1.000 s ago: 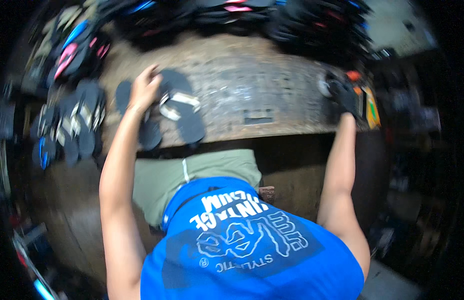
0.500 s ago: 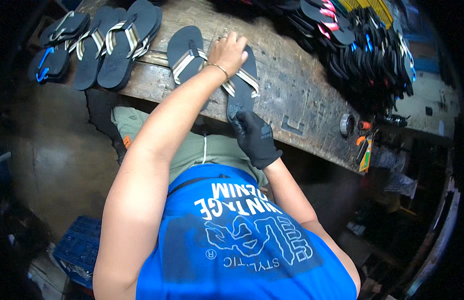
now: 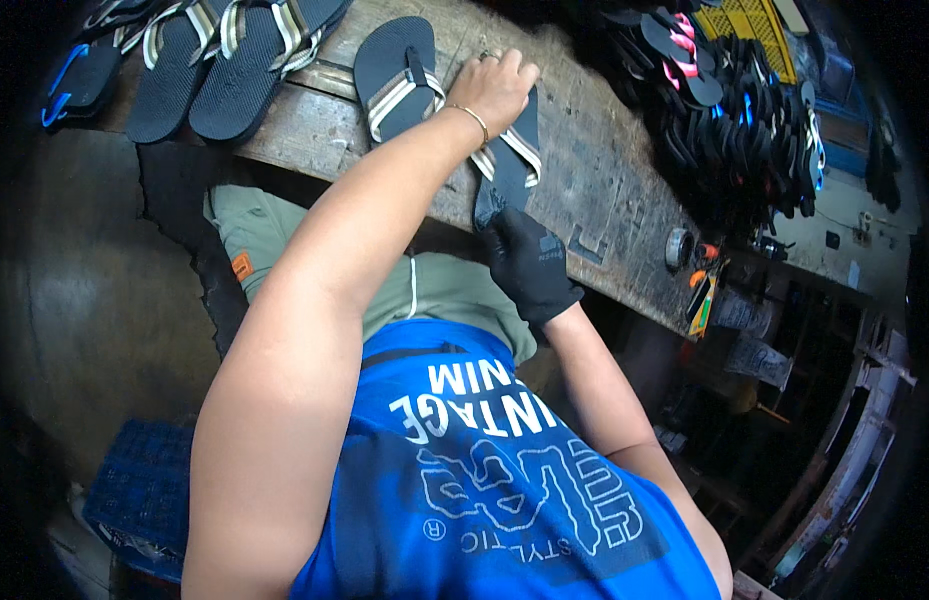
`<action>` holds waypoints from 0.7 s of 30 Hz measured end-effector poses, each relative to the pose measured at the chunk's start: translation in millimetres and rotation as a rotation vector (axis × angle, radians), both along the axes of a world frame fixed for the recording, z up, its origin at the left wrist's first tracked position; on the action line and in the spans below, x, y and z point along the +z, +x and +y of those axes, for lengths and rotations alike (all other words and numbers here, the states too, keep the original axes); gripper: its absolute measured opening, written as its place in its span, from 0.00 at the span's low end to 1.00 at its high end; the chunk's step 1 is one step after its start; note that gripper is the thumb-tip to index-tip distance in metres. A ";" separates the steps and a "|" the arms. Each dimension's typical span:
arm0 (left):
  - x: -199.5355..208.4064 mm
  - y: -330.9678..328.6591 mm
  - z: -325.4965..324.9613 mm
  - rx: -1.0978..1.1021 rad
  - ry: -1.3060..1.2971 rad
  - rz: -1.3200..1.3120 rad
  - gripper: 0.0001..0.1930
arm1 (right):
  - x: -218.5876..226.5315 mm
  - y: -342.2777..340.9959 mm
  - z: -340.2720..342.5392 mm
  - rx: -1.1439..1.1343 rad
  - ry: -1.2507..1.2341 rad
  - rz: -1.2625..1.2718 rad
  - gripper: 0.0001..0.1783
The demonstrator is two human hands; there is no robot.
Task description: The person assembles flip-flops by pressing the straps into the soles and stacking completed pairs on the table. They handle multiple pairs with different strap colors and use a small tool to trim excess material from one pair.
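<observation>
The right hand (image 3: 529,262), in a black knitted glove, has its fingertips closed on the heel end of a black rubber flip-flop with cream-and-brown striped straps (image 3: 506,178). The bare left hand (image 3: 492,90), with a thin gold-coloured bracelet at its wrist, lies over the toe end — whether it grips or only presses there, I cannot tell. The flip-flop lies on the worn wooden counter (image 3: 594,140), its heel at the near edge.

Just left of this flip-flop is a matching striped flip-flop (image 3: 384,58), untouched; farther left are more black striped sandals (image 3: 174,95). To its right sit a grey roll of tape (image 3: 676,248) and a yellow-and-green hand tool (image 3: 701,305); beyond it, farther right, is a heap of dark flip-flops (image 3: 744,130) with pink and blue straps.

Both flip-flops of the pair already have their striped straps in place. The heel seems to be the part being worked on, and that handling looks unfinished; what else is left does not show.

One second ago the gloved hand was by the tools; now it is at the heel. Compared with half a second ago, both hands keep nearly the same places, though less of the heel's surface shows.
</observation>
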State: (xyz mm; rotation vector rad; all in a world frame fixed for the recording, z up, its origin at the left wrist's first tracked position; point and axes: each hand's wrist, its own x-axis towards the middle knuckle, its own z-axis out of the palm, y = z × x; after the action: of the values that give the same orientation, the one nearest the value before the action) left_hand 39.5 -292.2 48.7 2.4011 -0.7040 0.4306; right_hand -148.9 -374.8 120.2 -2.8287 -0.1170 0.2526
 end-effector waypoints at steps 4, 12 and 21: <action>-2.6 0.3 -1.3 -0.037 -0.029 -0.039 0.10 | -1.3 33.9 8.9 -0.070 0.091 -0.347 0.11; -2.9 0.9 -2.8 -0.056 -0.022 -0.113 0.07 | -20.6 12.8 -39.7 -0.164 0.158 -0.236 0.12; -2.7 -0.1 -3.3 -0.035 0.040 -0.089 0.16 | -32.2 9.9 -58.8 -0.272 0.288 -0.154 0.13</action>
State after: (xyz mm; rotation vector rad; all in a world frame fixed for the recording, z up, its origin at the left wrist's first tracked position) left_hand 39.5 -295.5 45.9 2.4149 -0.7998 0.5159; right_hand -139.1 -433.6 88.0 -2.5351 0.1844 -0.0401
